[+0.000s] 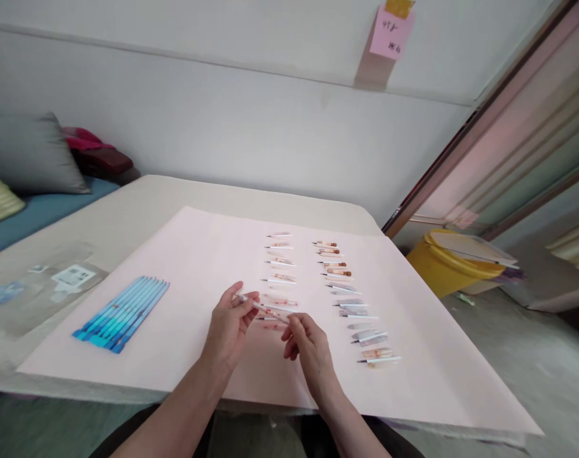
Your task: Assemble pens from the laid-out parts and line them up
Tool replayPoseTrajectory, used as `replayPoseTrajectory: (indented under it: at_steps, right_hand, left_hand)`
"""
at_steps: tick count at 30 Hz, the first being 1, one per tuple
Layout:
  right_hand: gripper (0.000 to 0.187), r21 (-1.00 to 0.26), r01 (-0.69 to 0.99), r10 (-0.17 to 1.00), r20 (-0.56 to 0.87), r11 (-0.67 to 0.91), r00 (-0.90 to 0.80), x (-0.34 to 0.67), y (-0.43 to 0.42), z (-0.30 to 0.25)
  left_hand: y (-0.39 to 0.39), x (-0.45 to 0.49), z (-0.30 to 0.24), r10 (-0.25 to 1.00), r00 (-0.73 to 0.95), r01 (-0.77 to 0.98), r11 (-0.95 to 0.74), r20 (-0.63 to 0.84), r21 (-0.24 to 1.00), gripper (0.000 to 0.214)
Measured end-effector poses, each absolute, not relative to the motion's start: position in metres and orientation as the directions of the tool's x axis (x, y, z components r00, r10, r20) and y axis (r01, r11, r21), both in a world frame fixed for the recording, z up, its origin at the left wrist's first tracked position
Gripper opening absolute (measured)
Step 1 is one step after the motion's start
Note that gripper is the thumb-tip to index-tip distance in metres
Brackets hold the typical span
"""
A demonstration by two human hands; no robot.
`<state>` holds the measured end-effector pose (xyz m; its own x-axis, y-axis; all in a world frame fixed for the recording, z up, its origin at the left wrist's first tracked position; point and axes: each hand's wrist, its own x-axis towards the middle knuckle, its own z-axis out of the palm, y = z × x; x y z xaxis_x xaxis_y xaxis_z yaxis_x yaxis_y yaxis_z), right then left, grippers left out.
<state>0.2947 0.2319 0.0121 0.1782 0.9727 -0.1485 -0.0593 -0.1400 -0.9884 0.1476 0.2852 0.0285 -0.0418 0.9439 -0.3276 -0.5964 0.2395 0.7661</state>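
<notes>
My left hand (230, 324) and my right hand (308, 346) hold the two ends of one thin clear pen part (265, 308) just above the pale pink sheet (175, 254). Fingers of both hands are pinched on it. Behind the hands lie two columns of small pen pieces: a left column (280, 267) of clear tubes and a right column (347, 292) of refills and caps. A bundle of blue pens (122, 312) lies side by side to the left of my left hand.
The sheet covers a beige table (141, 191). An empty clear plastic package (46, 286) lies at the table's left. A grey pillow (27, 152) sits on a blue bed far left. A yellow bin (446, 261) stands on the floor at right.
</notes>
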Motion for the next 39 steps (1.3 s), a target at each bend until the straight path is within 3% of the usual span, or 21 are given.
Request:
replayPoseTrajectory:
  at_steps: [6, 12, 18, 22, 28, 33, 39]
  right_hand:
    - [0.045, -0.956, -0.134, 0.958, -0.273, -0.260, 0.085, 0.295, 0.230, 0.011]
    - [0.026, -0.990, -0.103, 0.985, -0.110, -0.096, 0.135, 0.294, 0.231, 0.016]
    - [0.038, -0.983, -0.027, 0.973, -0.184, -0.182, 0.136, 0.295, 0.230, 0.016]
    - [0.025, -0.994, -0.063, 0.984, -0.096, -0.087, 0.153, 0.294, 0.230, 0.013]
    - [0.023, -0.990, 0.131, 0.980, -0.034, -0.061, 0.198, 0.292, 0.228, 0.014]
    - [0.042, -0.985, 0.013, 0.973, -0.168, -0.173, 0.161, 0.295, 0.230, 0.015]
    - [0.028, -0.997, 0.016, 0.989, -0.074, -0.076, 0.125, 0.291, 0.230, 0.018]
  left_hand:
    - [0.282, 0.149, 0.034, 0.961, 0.038, -0.594, 0.244, -0.275, 0.767, 0.049]
    - [0.283, 0.148, 0.035, 0.963, -0.009, -0.607, 0.209, -0.270, 0.766, 0.050]
    - [0.282, 0.148, 0.038, 0.965, 0.019, -0.599, 0.221, -0.262, 0.769, 0.049]
    - [0.282, 0.148, 0.039, 0.962, -0.001, -0.599, 0.219, -0.275, 0.770, 0.048]
    - [0.282, 0.147, 0.035, 0.964, 0.016, -0.591, 0.224, -0.267, 0.775, 0.046]
    - [0.280, 0.149, 0.037, 0.968, 0.057, -0.573, 0.233, -0.245, 0.785, 0.048]
    - [0.282, 0.150, 0.036, 0.964, 0.008, -0.605, 0.215, -0.265, 0.767, 0.047]
